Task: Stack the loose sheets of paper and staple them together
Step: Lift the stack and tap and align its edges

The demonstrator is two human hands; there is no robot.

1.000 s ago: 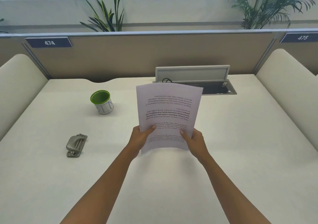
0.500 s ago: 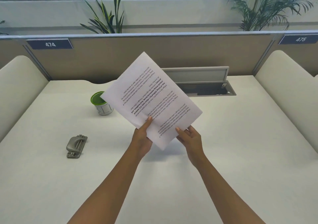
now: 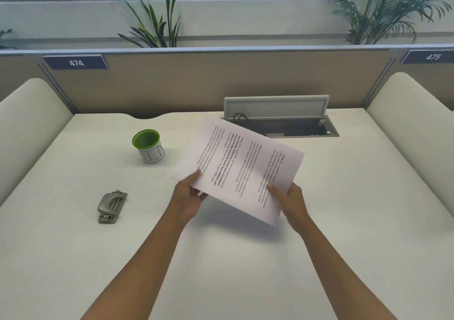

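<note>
A stack of white printed sheets [image 3: 239, 169] hangs above the middle of the white desk [image 3: 221, 258], turned sideways so the text lines run up and down. My left hand [image 3: 190, 196] pinches its near left corner, thumb on top. My right hand [image 3: 288, 200] grips the near right edge, thumb on the page. A grey metal stapler [image 3: 111, 206] lies flat on the desk to the left, apart from both hands.
A white cup with a green rim [image 3: 148, 146] stands at the back left. An open cable hatch [image 3: 282, 120] with its raised lid sits at the back right. Beige partitions [image 3: 221, 83] close off the back, padded side panels [image 3: 412, 128] the sides.
The sheets have swung from upright, through a diagonal tilt to the left, to a sideways lie lower over the desk. My hands have spread apart along the near edge.
</note>
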